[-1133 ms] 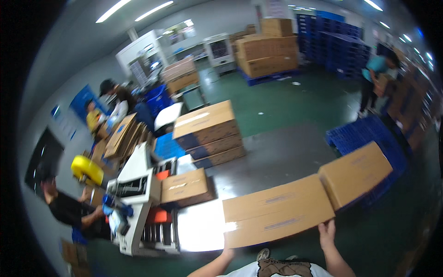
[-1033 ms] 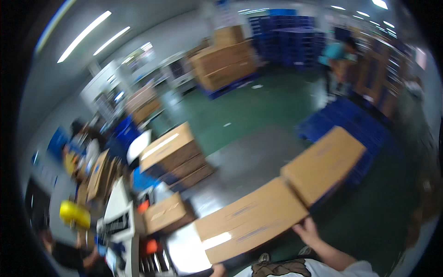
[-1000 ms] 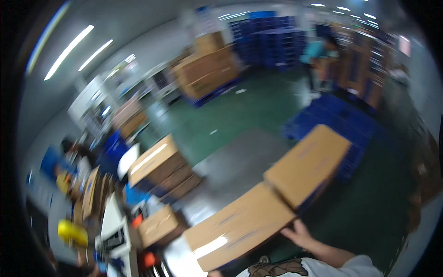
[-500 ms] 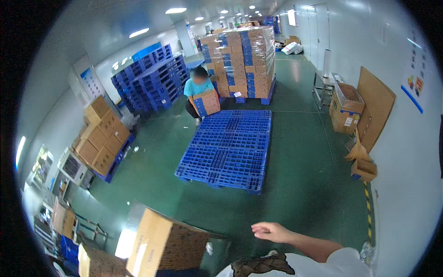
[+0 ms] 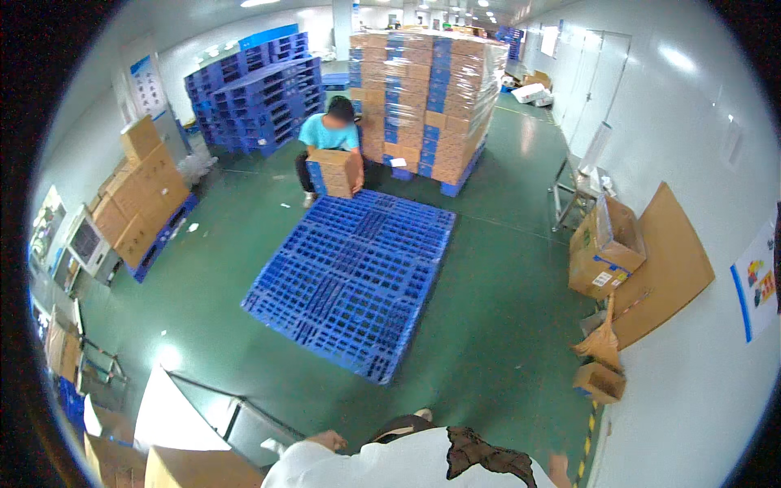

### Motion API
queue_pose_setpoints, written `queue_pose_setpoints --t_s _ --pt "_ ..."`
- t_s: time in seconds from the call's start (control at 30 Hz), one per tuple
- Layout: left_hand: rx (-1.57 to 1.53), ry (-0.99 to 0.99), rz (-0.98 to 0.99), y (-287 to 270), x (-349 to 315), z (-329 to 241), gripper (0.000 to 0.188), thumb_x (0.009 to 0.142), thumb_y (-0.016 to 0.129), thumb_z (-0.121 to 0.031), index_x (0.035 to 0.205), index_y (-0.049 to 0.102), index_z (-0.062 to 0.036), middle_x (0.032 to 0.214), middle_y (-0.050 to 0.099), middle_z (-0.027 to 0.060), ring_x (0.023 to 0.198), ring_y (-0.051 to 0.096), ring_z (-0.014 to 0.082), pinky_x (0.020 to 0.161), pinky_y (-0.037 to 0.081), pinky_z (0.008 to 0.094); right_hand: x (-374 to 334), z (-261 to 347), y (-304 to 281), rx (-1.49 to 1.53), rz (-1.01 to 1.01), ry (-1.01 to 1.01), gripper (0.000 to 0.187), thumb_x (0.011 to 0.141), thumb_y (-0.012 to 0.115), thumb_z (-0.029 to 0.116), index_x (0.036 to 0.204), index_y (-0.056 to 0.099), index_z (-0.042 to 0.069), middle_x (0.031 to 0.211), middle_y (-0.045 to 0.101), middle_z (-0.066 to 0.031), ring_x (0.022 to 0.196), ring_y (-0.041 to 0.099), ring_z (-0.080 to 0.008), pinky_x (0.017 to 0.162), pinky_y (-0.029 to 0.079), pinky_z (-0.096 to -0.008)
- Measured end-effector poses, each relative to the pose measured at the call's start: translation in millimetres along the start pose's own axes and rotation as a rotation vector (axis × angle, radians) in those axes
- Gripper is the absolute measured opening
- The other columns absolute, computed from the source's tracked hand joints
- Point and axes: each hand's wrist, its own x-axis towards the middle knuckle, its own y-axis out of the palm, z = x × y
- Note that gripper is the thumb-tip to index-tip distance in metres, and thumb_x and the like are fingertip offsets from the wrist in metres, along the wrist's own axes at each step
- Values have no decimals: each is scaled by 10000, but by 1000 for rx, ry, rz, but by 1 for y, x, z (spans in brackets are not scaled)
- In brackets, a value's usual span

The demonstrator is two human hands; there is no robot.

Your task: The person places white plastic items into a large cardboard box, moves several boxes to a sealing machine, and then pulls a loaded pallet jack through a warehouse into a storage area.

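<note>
My left hand (image 5: 329,440) shows only in part at the lower edge, close to my white top, its fingers smeared and hard to read. It is nearest to a metal-framed table (image 5: 236,419) and an open cardboard box (image 5: 191,468) at the lower left. Of my right arm just a small blurred strip of skin appears at the bottom edge; the hand itself is out of sight. Ahead on the floor lies a blue plastic pallet (image 5: 346,272). At its far left corner a crouching co-worker (image 5: 329,134) in a turquoise shirt holds a brown carton (image 5: 333,172) with both hands.
Behind the pallet stands a tall film-wrapped stack of cartons (image 5: 423,106). Blue pallets (image 5: 268,102) are piled at the back left, and a loaded carton pallet (image 5: 142,203) is at the left. Along the right wall are a cardboard sheet (image 5: 667,260), a box (image 5: 598,264) and a broom (image 5: 602,342).
My view has swung right and tilted down. My right hand, stretched out before, has left the picture; my left hand has come in. The co-worker's carton now stands more upright by the pallet's corner.
</note>
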Motion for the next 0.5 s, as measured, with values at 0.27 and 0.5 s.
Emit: queue_pose_setpoints --t_s 0.27,0.5 --pt "-282 524 -544 -257 126 -464 536 794 595 -418 1131 553 -3 1082 613 185 1025 577 328 875 450 394 53 -22 -41 102 266 512 429 806 555 300 1165 547 66 1127 577 -199 1025 563 -344 837 471 -404" --pt "-152 585 -285 -309 157 -664 411 882 511 -340 1168 529 -46 1151 575 178 1041 560 314 874 447 386 280 152 -57 44 420 271 399 814 517 315 1090 597 39 1099 591 -212 1011 575 -355 837 480 -410"
